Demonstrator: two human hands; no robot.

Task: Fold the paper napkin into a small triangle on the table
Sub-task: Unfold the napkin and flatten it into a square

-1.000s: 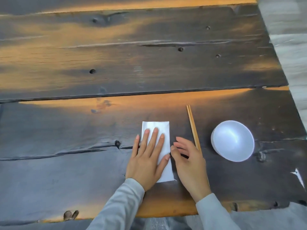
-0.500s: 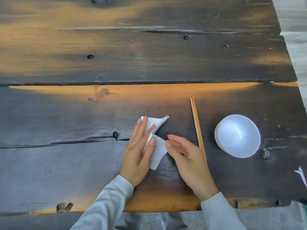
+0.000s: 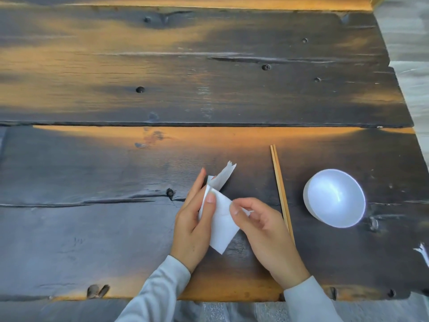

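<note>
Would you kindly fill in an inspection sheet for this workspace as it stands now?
Surface: dark weathered wooden plank table, cracked, knotted.
Job's things: white paper napkin, partly folded, one corner raised.
Clutter: pair of light wooden chopsticks right of the napkin; round white bowl further right, apparently empty.
Grippers: left hand holds the napkin; right hand pinches its right edge.
Cables: nothing seen.
Surroundings: pale floor beyond the right edge.

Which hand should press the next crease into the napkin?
Probably the right hand: it pinches the napkin's right edge, free to fold it over. The left hand grips the napkin's left side, better kept as the anchor.
</note>
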